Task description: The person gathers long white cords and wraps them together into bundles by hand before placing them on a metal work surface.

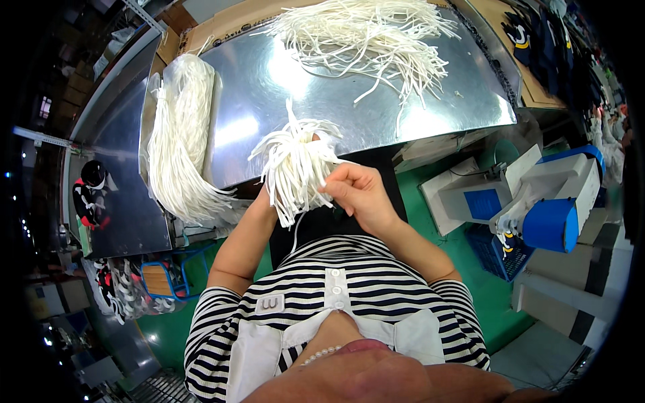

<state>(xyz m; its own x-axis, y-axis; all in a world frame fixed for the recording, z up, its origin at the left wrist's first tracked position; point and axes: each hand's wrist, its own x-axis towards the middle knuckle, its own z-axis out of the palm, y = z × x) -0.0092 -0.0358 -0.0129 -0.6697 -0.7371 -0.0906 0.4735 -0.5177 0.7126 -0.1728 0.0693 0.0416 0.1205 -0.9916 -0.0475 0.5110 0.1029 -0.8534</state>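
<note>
Bare metal table point(269, 87) lies between cord heap point(366, 37) and cord bundle point(178, 141).

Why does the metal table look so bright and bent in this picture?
In the head view, overhead light glares off the shiny metal table, washing out patches by the loose white cords; the fisheye lens bows its straight edges, and the rim goes dark. The hands stay sharp.

Left hand point(279, 191) and right hand point(356, 191) around a white cord bundle point(295, 164) above a metal table point(376, 101).
</note>
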